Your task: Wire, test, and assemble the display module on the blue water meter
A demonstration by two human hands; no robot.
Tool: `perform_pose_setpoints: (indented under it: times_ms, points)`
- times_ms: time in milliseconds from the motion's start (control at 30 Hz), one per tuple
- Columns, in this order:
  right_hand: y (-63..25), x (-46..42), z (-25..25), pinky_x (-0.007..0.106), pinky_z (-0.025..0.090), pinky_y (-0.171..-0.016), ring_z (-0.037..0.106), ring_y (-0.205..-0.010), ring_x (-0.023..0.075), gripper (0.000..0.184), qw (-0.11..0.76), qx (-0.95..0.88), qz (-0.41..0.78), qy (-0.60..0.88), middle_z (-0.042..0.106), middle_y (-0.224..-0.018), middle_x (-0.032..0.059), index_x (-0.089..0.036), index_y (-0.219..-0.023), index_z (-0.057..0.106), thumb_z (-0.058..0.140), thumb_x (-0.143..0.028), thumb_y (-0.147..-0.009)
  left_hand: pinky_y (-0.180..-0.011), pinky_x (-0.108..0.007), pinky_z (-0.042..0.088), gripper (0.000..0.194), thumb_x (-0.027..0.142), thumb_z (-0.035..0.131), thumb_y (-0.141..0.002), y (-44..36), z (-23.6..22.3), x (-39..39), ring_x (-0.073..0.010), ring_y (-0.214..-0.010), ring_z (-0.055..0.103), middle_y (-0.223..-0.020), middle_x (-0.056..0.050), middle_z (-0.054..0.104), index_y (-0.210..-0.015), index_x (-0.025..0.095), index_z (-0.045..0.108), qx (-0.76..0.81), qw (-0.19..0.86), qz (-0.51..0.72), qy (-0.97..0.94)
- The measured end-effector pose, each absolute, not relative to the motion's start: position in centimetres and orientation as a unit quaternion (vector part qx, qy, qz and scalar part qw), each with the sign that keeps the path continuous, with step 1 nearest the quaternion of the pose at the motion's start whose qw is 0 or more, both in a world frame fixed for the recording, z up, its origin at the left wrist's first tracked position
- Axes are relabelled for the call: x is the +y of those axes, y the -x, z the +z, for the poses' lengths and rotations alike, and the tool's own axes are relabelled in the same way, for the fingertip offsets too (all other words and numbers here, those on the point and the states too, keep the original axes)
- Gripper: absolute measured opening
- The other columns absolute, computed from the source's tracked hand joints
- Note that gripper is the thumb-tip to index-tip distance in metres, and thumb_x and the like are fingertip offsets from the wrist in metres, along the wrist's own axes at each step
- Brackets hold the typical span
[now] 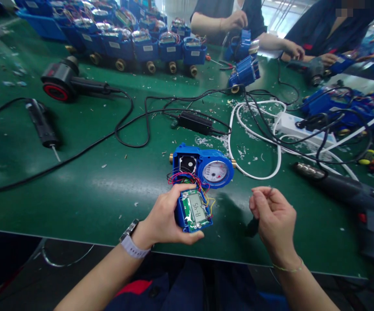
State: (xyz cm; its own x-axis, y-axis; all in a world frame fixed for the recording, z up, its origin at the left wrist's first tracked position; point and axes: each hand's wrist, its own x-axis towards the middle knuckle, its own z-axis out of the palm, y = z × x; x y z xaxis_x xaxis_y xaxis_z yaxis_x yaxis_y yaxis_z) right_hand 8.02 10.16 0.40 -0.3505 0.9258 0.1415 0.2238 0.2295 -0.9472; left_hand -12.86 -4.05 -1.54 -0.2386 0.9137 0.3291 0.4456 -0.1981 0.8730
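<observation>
My left hand is wrapped round a blue display module, whose green circuit board carries a small lit LCD. Red, black and yellow wires run from it to a blue water meter lying just beyond on the green table. The meter has a round white dial, brass ends and an open compartment with a black part inside. To the right, my right hand hovers over the table with thumb and fingers pinched together. Whatever it may hold between the fingertips is too small to make out.
A black power adapter and cables cross the table. An electric screwdriver and a heat gun lie left; another heat gun and a power strip lie right. Several blue meters line the back. Two co-workers sit opposite.
</observation>
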Motion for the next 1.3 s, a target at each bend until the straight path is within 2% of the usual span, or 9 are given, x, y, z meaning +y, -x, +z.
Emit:
perform_pose_setpoints:
  times_ms: [167,267,333,433,533,667,867,1000,1300]
  points:
    - [-8.0,9.2,-0.4,0.018,0.039,-0.041,0.049,-0.044,0.0097,0.018,0.33,-0.727,0.431,0.42,0.056,-0.056,-0.002,-0.015,-0.086,0.063,0.064,-0.034,-0.088,-0.074,-0.04,0.061,0.079,0.055,0.074,-0.063,12.8,-1.5,-4.0,-0.0266,-0.084,0.073,-0.102,-0.011,0.07,-0.125,0.019,0.043,0.597,0.214,0.515,-0.576]
    - [-8.4,9.4,-0.7,0.018,0.031,-0.038,0.04,-0.04,0.0083,0.026,0.296,-0.725,0.441,0.438,0.048,-0.048,-0.0042,-0.015,-0.075,0.062,0.064,-0.037,-0.087,-0.076,-0.041,0.06,0.079,0.056,0.075,-0.063,12.8,-1.5,-4.0,-0.0269,-0.086,0.073,-0.103,-0.012,0.07,-0.125,0.019,0.043,0.598,0.216,0.511,-0.579]
    - [-8.7,9.8,-0.8,0.019,0.026,-0.038,0.036,-0.04,0.0079,0.027,0.296,-0.711,0.456,0.445,0.043,-0.048,-0.0057,-0.015,-0.077,0.062,0.064,-0.04,-0.087,-0.077,-0.041,0.06,0.08,0.055,0.076,-0.062,12.8,-1.5,-4.0,-0.0273,-0.086,0.073,-0.103,-0.012,0.07,-0.125,0.018,0.043,0.598,0.22,0.509,-0.578]
    - [-8.8,10.0,-0.5,0.02,0.028,-0.041,0.035,-0.044,0.0087,0.025,0.373,-0.657,0.488,0.437,0.038,-0.053,-0.0066,-0.015,-0.09,0.064,0.056,-0.039,-0.093,-0.076,-0.042,0.06,0.08,0.055,0.076,-0.061,12.8,-1.5,-4.1,-0.0275,-0.086,0.073,-0.102,-0.012,0.07,-0.125,0.018,0.043,0.6,0.217,0.509,-0.579]
    - [-8.4,9.7,0.0,0.021,0.031,-0.044,0.036,-0.046,0.0092,0.018,0.475,-0.598,0.503,0.405,0.037,-0.054,-0.0061,-0.016,-0.087,0.066,0.053,-0.027,-0.092,-0.074,-0.041,0.06,0.081,0.057,0.076,-0.061,12.8,-1.6,-4.1,-0.0269,-0.083,0.073,-0.102,-0.011,0.069,-0.124,0.018,0.044,0.6,0.207,0.51,-0.581]
    - [-8.3,9.0,0.0,0.025,0.04,-0.052,0.045,-0.053,0.0121,0.016,0.512,-0.627,0.467,0.356,0.044,-0.059,-0.0038,-0.018,-0.088,0.065,0.05,-0.022,-0.094,-0.074,-0.041,0.06,0.082,0.057,0.076,-0.061,12.8,-1.6,-4.1,-0.0272,-0.085,0.073,-0.102,-0.011,0.069,-0.125,0.019,0.044,0.601,0.209,0.512,-0.577]
    - [-10.3,7.4,-1.9,0.03,0.046,-0.067,0.058,-0.072,0.017,0.013,0.397,-0.777,0.328,0.362,0.059,-0.077,0.0013,-0.02,-0.09,0.062,0.052,-0.022,-0.096,-0.076,-0.04,0.06,0.082,0.053,0.077,-0.061,12.9,-1.7,-4.0,-0.0267,-0.086,0.072,-0.103,-0.01,0.068,-0.127,0.02,0.043,0.593,0.196,0.517,-0.585]
    - [-11.6,6.6,-2.9,0.03,0.051,-0.072,0.062,-0.08,0.0193,0.01,0.322,-0.825,0.306,0.349,0.064,-0.088,0.004,-0.021,-0.093,0.063,0.054,-0.021,-0.094,-0.077,-0.042,0.061,0.085,0.053,0.077,-0.06,13.0,-1.7,-4.1,-0.028,-0.088,0.072,-0.106,-0.012,0.067,-0.13,0.019,0.044,0.594,0.177,0.517,-0.59]
    - [-11.6,6.9,-2.9,0.019,0.048,-0.058,0.057,-0.06,0.0111,0.021,0.303,-0.819,0.345,0.344,0.061,-0.075,-0.002,-0.021,-0.109,0.065,0.046,-0.019,-0.099,-0.077,-0.041,0.061,0.086,0.059,0.074,-0.064,12.9,-1.9,-4.2,-0.0277,-0.09,0.071,-0.107,-0.013,0.066,-0.132,0.018,0.043,0.602,0.128,0.503,-0.607]
